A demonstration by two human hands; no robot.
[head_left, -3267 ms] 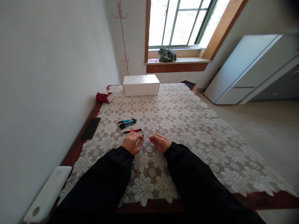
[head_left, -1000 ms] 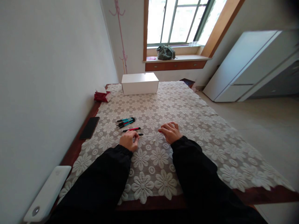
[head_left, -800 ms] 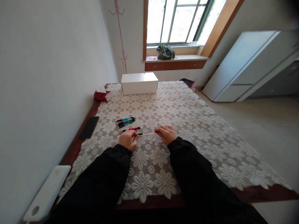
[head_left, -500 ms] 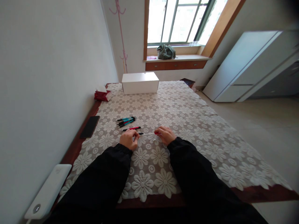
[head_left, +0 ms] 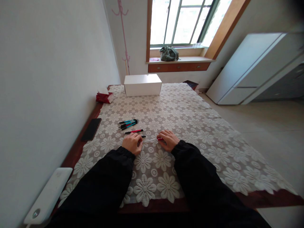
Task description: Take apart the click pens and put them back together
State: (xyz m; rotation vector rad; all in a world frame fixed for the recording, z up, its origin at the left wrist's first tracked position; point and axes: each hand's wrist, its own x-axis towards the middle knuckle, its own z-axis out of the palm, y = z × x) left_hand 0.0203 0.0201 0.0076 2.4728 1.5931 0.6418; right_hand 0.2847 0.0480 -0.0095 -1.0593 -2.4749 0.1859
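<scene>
My left hand (head_left: pixel 132 143) is closed over the lace cloth, fingers curled around one end of a thin white stick (head_left: pixel 150 140) that looks like a pen refill. The stick's other end meets a short red pen part (head_left: pixel 161 139), which my right hand (head_left: pixel 169 140) pinches. Just beyond my left fingers, a black pen tip or end (head_left: pixel 143 136) shows, its rest hidden by the hand. A red and black pen (head_left: pixel 134 131) lies a little farther away. Behind it is a bunch of teal, black and red pens (head_left: pixel 128 123).
A white box (head_left: pixel 142 85) stands at the table's far end. Along the left edge are a red tissue pack (head_left: pixel 104 97), a dark phone (head_left: pixel 91 129) and a white power strip (head_left: pixel 48 196). A white flower-patterned lace cloth (head_left: pixel 209 133) covers the table.
The white stick has come slightly nearer me and away from the black pen end. Both hands have turned a little downward; the pens on the cloth have stayed put.
</scene>
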